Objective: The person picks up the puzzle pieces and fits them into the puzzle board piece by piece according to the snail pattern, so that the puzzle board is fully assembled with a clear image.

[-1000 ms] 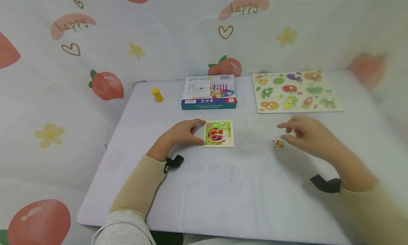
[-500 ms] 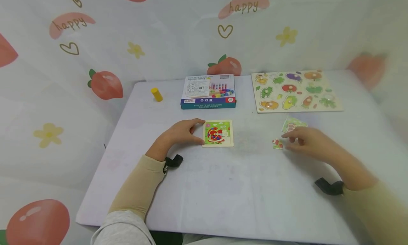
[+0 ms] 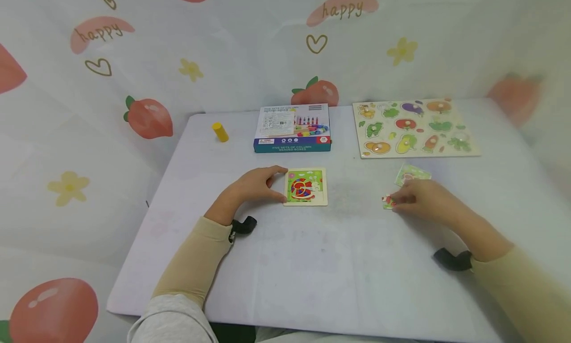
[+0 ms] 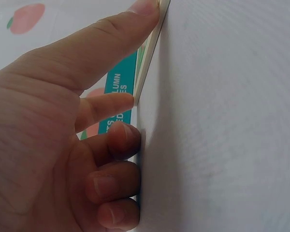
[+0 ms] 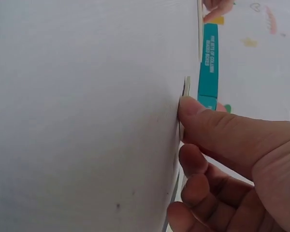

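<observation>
My left hand (image 3: 254,185) holds the small square puzzle board (image 3: 324,187) at its left side, thumb at the near corner and index finger at the far one. A red snail picture on green fills most of the board, which lies on the table. Over to the right, my right hand (image 3: 430,200) pinches a small red and green puzzle piece (image 3: 386,202), partly covered by the fingertips. In the right wrist view that puzzle piece (image 5: 187,86) shows edge-on by the thumb, low at the tabletop. Just behind the hand lie more green puzzle pieces (image 3: 412,172), partly hidden.
Behind the puzzle board stands a flat bead-set box (image 3: 292,130). A large vegetable peg puzzle (image 3: 417,129) lies at the back right, and a yellow cylinder (image 3: 220,132) at the back left. A printed cloth backdrop (image 3: 250,45) rises behind the white table (image 3: 285,263).
My right hand has drawn back from the green pieces, uncovering them, then come down onto the small red and green piece and taken hold of it. My left hand stays on the board.
</observation>
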A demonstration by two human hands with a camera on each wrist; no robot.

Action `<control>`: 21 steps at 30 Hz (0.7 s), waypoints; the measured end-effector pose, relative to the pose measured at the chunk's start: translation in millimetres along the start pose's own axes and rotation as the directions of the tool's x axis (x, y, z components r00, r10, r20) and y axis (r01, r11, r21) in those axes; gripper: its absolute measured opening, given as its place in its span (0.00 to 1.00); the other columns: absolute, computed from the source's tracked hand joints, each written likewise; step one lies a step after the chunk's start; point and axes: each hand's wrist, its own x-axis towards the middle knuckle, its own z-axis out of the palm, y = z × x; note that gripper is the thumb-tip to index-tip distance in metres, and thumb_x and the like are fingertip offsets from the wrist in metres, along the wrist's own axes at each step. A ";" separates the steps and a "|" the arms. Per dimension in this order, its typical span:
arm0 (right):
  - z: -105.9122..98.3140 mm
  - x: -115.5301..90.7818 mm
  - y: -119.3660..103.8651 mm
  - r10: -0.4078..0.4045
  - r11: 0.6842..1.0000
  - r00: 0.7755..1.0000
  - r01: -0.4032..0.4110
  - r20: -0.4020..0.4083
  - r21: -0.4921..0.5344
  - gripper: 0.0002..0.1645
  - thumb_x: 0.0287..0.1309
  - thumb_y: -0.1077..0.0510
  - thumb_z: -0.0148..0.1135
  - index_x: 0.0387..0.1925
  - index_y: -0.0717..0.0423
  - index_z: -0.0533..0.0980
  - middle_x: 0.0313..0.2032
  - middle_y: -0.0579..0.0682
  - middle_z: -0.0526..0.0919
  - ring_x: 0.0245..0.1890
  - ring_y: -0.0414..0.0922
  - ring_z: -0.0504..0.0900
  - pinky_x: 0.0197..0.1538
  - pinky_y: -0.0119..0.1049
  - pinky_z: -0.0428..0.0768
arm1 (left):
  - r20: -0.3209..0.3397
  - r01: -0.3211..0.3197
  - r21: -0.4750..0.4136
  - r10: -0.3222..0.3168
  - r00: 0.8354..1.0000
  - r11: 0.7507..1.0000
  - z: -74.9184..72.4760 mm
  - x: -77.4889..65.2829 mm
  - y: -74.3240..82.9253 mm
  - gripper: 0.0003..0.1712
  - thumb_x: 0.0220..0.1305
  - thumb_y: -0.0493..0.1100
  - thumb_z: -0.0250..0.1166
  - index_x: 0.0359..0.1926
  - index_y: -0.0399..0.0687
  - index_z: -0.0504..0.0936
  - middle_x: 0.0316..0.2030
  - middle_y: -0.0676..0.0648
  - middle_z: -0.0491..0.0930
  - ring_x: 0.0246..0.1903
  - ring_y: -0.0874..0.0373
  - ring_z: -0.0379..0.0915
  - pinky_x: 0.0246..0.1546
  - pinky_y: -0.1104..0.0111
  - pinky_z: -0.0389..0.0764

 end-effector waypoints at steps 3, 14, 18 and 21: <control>0.0 -0.9 -0.7 0.019 1.000 1.000 -0.019 -0.012 0.011 0.16 0.56 0.58 0.77 0.46 0.59 0.88 0.37 0.47 0.88 0.53 0.62 0.80 0.51 0.52 0.78 | 0.007 0.002 0.003 -0.002 1.000 1.000 -0.9 0.2 0.7 0.52 0.52 0.67 0.77 0.76 0.64 0.67 0.36 0.45 0.70 0.40 0.53 0.68 0.38 0.59 0.67; -21.8 -4.9 -9.5 -0.004 1.000 0.993 0.005 -0.115 0.006 0.16 0.58 0.59 0.74 0.48 0.55 0.86 0.36 0.44 0.83 0.31 0.45 0.73 0.30 0.36 0.74 | 0.005 -0.002 0.001 0.002 1.000 1.000 0.2 1.3 0.9 0.52 0.52 0.66 0.78 0.75 0.64 0.68 0.35 0.46 0.70 0.39 0.53 0.68 0.37 0.60 0.67; -30.7 -5.9 -21.2 -0.007 1.000 0.988 0.008 -0.155 0.009 0.17 0.58 0.58 0.75 0.49 0.55 0.87 0.35 0.44 0.84 0.32 0.45 0.75 0.32 0.36 0.75 | 0.004 0.004 0.001 -0.004 1.000 1.000 0.4 1.4 0.2 0.52 0.51 0.67 0.78 0.75 0.64 0.67 0.37 0.46 0.70 0.41 0.54 0.68 0.39 0.59 0.68; -35.8 -5.3 -32.3 -0.029 0.999 0.980 0.032 -0.197 0.013 0.17 0.57 0.58 0.76 0.49 0.55 0.87 0.35 0.45 0.85 0.32 0.45 0.75 0.32 0.36 0.74 | -0.001 0.004 0.001 -0.004 1.000 1.000 0.2 1.1 -0.1 0.52 0.51 0.67 0.78 0.75 0.64 0.67 0.38 0.45 0.70 0.43 0.53 0.68 0.40 0.59 0.69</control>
